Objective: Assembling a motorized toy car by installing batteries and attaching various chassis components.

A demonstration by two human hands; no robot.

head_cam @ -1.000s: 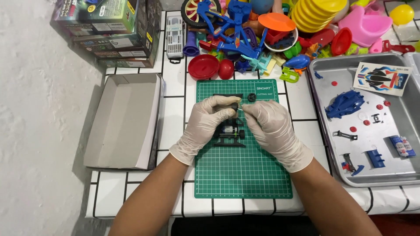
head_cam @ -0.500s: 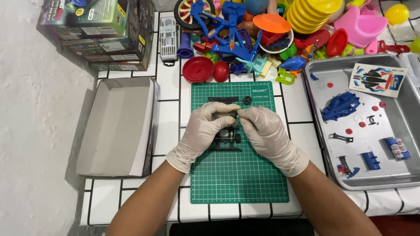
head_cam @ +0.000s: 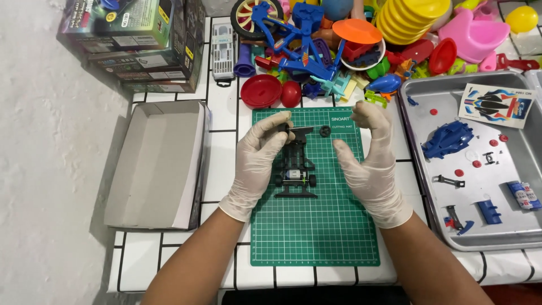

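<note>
Our gloved left hand (head_cam: pixel 257 164) pinched the front of a half-built black toy car frame (head_cam: pixel 294 169) on the green mat (head_cam: pixel 316 237); our right hand (head_cam: pixel 370 164) hovered open, empty; the blue car body (head_cam: pixel 447 139) waited unattached in the tray (head_cam: pixel 497 240)

We see a white-tiled counter (head_cam: pixel 221 121) with dark grout lines, evenly lit. Left of the counter runs a rough, pale plastered wall (head_cam: pixel 51 186). Below the counter's near edge, at the bottom right, shows a strip of reddish floor (head_cam: pixel 516 293).
</note>
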